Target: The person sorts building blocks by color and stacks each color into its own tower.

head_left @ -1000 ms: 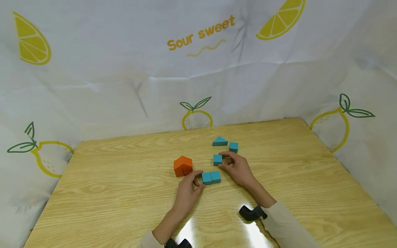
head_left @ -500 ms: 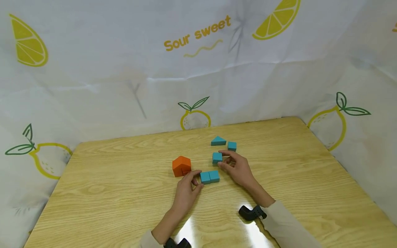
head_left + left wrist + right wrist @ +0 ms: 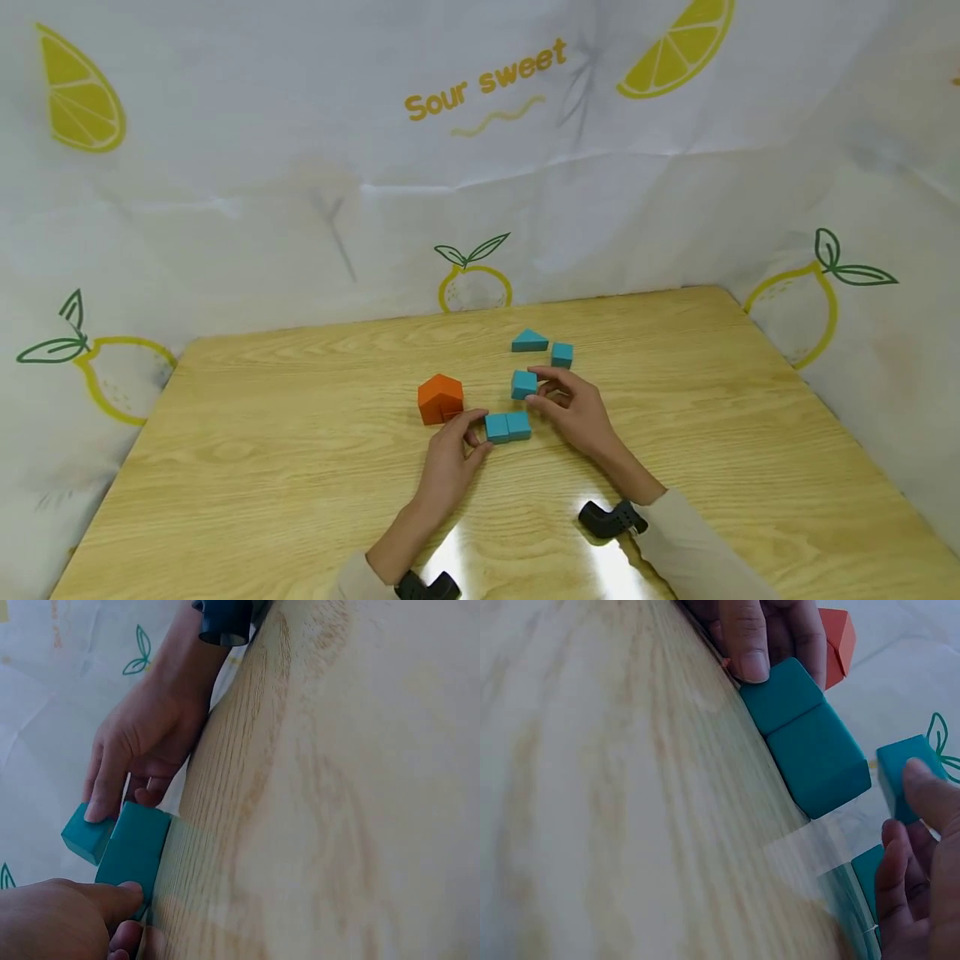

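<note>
Two blue cubes (image 3: 507,427) stand side by side on the table, their sides together. My left hand (image 3: 447,467) pinches the left one between thumb and fingers. Just behind this pair, my right hand (image 3: 576,410) holds another blue cube (image 3: 523,385) by its sides, slightly tilted. In the right wrist view this held cube (image 3: 904,769) is apart from the pair (image 3: 802,739), with a thumb pressed on its face. The left wrist view shows the pair (image 3: 135,844) under my left thumb, and the right hand's cube (image 3: 86,836) beyond it.
An orange house-shaped stack of blocks (image 3: 440,398) stands just left of the pair, close to my left fingers. Farther back lie a blue triangular block (image 3: 529,340) and one more blue cube (image 3: 562,355). A white lemon-printed cloth (image 3: 300,183) hangs around the wooden table (image 3: 262,467).
The cube in my right hand has risen a little and tilted from its earlier level position. My left hand stays on the pair.
</note>
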### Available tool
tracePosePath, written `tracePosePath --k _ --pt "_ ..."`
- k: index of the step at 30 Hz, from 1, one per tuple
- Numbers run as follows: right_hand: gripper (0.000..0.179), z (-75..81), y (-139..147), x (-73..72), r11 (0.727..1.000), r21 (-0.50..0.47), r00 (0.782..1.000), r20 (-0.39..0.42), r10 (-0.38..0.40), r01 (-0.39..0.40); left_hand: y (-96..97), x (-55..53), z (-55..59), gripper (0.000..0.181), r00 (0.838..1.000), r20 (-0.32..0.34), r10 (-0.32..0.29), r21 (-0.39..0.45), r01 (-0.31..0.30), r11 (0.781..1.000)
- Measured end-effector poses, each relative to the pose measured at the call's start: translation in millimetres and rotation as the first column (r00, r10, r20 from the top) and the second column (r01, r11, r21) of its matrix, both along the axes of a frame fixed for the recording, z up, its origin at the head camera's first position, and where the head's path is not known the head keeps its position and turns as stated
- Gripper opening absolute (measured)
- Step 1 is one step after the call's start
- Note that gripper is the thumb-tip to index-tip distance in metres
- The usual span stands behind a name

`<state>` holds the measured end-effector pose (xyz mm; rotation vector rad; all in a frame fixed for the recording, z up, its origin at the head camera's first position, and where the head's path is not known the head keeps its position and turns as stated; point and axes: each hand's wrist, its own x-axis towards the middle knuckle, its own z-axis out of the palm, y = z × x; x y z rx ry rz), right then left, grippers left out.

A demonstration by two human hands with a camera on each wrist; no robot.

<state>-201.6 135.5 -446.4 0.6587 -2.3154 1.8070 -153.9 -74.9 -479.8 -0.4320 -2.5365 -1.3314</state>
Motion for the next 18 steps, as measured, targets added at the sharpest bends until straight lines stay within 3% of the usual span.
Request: tracePosePath --k 10,18 --pt "0.037 0.6 0 5.2 0.996 -0.055 0.997 -0.037 0.071 -0.073 1.4 -1.8 3.1 0.04 1.0 0.024 0.001 0.003 -0.001 1.0" --pt "0.036 1.8 -6 13.0 0.994 0.021 0.992 -0.069 0.104 -0.103 -0.1 -0.6 2.9 0.04 1.0 0.026 -0.002 -0.002 0.002 1.0"
